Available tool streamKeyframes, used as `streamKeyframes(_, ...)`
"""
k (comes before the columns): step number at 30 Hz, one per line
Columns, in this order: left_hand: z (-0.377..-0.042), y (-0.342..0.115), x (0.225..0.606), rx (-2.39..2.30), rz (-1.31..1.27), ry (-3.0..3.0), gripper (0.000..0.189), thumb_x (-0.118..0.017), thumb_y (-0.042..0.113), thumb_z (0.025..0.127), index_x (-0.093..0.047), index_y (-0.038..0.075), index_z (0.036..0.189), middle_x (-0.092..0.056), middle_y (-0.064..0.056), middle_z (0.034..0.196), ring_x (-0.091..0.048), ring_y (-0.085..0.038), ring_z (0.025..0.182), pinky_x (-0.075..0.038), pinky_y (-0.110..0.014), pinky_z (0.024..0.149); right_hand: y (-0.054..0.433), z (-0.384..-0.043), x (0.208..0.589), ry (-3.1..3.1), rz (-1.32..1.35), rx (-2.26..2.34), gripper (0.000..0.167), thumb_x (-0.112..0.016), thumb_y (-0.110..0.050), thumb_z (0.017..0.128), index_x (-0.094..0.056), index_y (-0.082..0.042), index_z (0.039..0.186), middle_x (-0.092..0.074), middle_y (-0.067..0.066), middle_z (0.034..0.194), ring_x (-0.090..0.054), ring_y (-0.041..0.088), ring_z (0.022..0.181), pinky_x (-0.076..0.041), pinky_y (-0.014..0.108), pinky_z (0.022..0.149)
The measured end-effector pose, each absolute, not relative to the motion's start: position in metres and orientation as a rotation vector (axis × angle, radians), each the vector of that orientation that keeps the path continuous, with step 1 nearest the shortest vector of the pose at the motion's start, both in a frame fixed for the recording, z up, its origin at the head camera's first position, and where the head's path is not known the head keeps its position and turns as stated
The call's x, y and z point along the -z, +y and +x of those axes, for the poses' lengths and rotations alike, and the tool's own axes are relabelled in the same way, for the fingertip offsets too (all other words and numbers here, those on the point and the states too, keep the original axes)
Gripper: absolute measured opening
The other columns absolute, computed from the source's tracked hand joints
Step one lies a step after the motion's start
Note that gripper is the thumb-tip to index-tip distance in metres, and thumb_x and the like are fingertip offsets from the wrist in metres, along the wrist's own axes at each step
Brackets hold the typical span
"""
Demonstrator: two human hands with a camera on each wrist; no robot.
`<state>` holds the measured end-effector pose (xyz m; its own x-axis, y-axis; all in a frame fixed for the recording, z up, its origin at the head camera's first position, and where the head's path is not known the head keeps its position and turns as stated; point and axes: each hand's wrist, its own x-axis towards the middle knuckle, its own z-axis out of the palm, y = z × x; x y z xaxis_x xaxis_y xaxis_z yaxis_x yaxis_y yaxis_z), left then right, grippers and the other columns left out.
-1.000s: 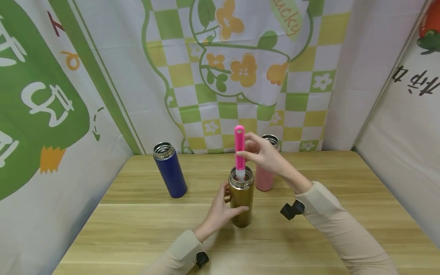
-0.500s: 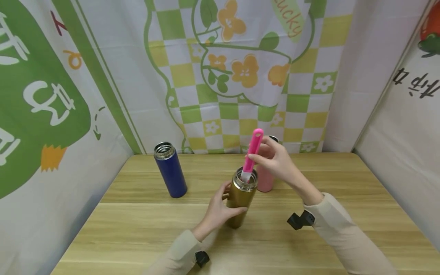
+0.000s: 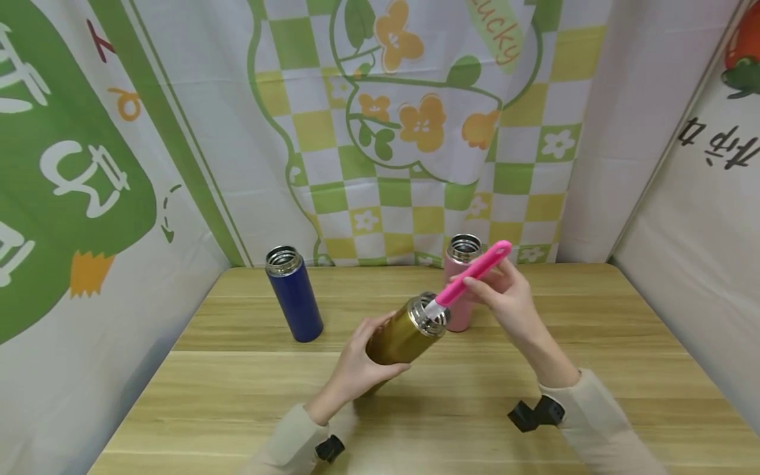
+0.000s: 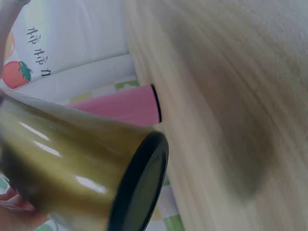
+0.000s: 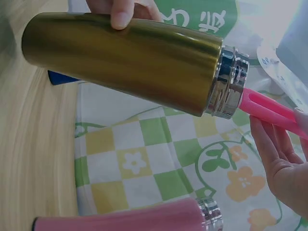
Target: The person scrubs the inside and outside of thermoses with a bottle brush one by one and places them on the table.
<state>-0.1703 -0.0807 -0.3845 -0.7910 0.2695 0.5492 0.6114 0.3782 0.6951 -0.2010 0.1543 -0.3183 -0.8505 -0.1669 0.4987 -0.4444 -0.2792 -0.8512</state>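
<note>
My left hand [image 3: 359,363] grips the body of a gold steel thermos bottle [image 3: 400,340], fingers behind and thumb in front. The lidless bottle leans strongly, its mouth up and to the right. In the left wrist view its dark-rimmed base [image 4: 139,185] hangs over the wooden table. A pink-handled bottle brush [image 3: 477,272] is in the mouth; its white neck shows at the rim, and its head is hidden inside. Thumb and fingers of my right hand [image 3: 513,300] pinch the handle, also seen in the right wrist view beside the silver threaded neck [image 5: 226,82].
A blue lidless thermos [image 3: 299,303] stands upright at the left on the wooden table [image 3: 225,389]. Behind the brush stands a pink lidless thermos [image 3: 458,318], partly covered by the right hand. A printed curtain [image 3: 380,198] hangs along the back edge.
The gold bottle has gone from upright to a strong lean rightward, its base lifting off the table. The brush handle has swung right and down with my right hand, staying in the mouth.
</note>
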Motion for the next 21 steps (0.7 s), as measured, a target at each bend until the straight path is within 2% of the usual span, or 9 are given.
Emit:
streamKeyframes(2, -0.165, -0.083, 0.376, 1.354, -0.804, -2.263, 0.07, -0.082, 0.002, 0.054, -0.051, 0.001, 0.117, -0.055, -0.01, 0.1, -0.053, -0.021, 0.09, -0.045, -0.037, 0.077, 0.161, -0.208, 0.334, -1.646, 0.768, -2.342, 0.036, -0.061, -0.003, 0.081, -0.039, 0.01, 0.107, -0.064, 0.015, 0.091, -0.063, 0.029, 0.085, -0.049, 0.04, 0.074)
streamKeyframes(4, -0.163, -0.085, 0.373, 1.349, -0.828, -2.24, 0.069, -0.082, 0.001, 0.053, -0.052, 0.0, 0.115, -0.056, -0.011, 0.1, -0.054, -0.021, 0.09, -0.046, -0.037, 0.077, 0.175, -0.232, 0.372, -1.478, 0.852, -2.453, 0.039, -0.06, -0.004, 0.082, -0.038, 0.01, 0.112, -0.062, 0.02, 0.096, -0.061, 0.033, 0.091, -0.048, 0.041, 0.076)
streamKeyframes(6, -0.162, -0.087, 0.371, 1.343, -0.851, -2.229, 0.067, -0.082, 0.0, 0.053, -0.052, -0.001, 0.113, -0.057, -0.011, 0.102, -0.055, -0.021, 0.091, -0.046, -0.036, 0.076, 0.181, -0.238, 0.386, -1.391, 0.855, -2.522, 0.04, -0.061, -0.004, 0.082, -0.039, 0.007, 0.114, -0.06, 0.023, 0.099, -0.058, 0.036, 0.094, -0.047, 0.043, 0.078)
streamKeyframes(9, -0.159, -0.091, 0.369, 1.342, -0.874, -2.235, 0.066, -0.082, 0.0, 0.053, -0.053, -0.001, 0.113, -0.057, -0.012, 0.105, -0.055, -0.022, 0.092, -0.047, -0.036, 0.076, 0.183, -0.23, 0.39, -1.376, 0.793, -2.537, 0.037, -0.059, -0.004, 0.083, -0.041, 0.003, 0.114, -0.06, 0.022, 0.1, -0.058, 0.034, 0.096, -0.046, 0.044, 0.08)
streamKeyframes(12, -0.157, -0.093, 0.367, 1.31, -0.902, -2.235, 0.066, -0.082, 0.002, 0.053, -0.054, -0.001, 0.112, -0.057, -0.012, 0.104, -0.055, -0.023, 0.09, -0.047, -0.035, 0.074, 0.169, -0.194, 0.356, -1.439, 0.612, -2.529, 0.026, -0.054, 0.001, 0.085, -0.045, -0.001, 0.108, -0.062, 0.015, 0.094, -0.061, 0.028, 0.092, -0.047, 0.04, 0.079)
streamKeyframes(15, -0.161, -0.096, 0.375, 1.265, -0.942, -2.214, 0.067, -0.084, 0.006, 0.052, -0.055, 0.0, 0.112, -0.058, -0.011, 0.102, -0.055, -0.023, 0.089, -0.047, -0.035, 0.074, 0.178, -0.203, 0.379, -1.348, 0.627, -2.56, 0.026, -0.046, 0.008, 0.086, -0.045, -0.002, 0.11, -0.061, 0.018, 0.096, -0.061, 0.032, 0.091, -0.047, 0.041, 0.079)
streamKeyframes(18, -0.167, -0.1, 0.39, 1.207, -0.973, -2.204, 0.069, -0.085, 0.013, 0.052, -0.055, 0.004, 0.114, -0.058, -0.007, 0.103, -0.055, -0.02, 0.09, -0.047, -0.033, 0.075, 0.189, -0.214, 0.401, -1.221, 0.637, -2.586, 0.031, -0.052, 0.007, 0.084, -0.043, 0.003, 0.113, -0.059, 0.022, 0.098, -0.059, 0.039, 0.091, -0.046, 0.048, 0.078)
streamKeyframes(19, -0.169, -0.102, 0.395, 1.185, -0.98, -2.206, 0.07, -0.085, 0.015, 0.053, -0.054, 0.006, 0.115, -0.058, -0.005, 0.103, -0.055, -0.019, 0.091, -0.046, -0.032, 0.075, 0.198, -0.225, 0.415, -1.176, 0.674, -2.583, 0.034, -0.052, 0.007, 0.083, -0.041, 0.004, 0.115, -0.058, 0.025, 0.101, -0.057, 0.042, 0.092, -0.045, 0.051, 0.078)
streamKeyframes(21, -0.171, -0.105, 0.4, 1.143, -0.978, -2.217, 0.071, -0.084, 0.02, 0.053, -0.054, 0.01, 0.117, -0.058, -0.002, 0.105, -0.055, -0.016, 0.093, -0.047, -0.03, 0.076, 0.205, -0.226, 0.416, -1.11, 0.691, -2.574, 0.033, -0.048, 0.011, 0.084, -0.04, 0.005, 0.116, -0.058, 0.026, 0.101, -0.056, 0.044, 0.092, -0.043, 0.053, 0.077)
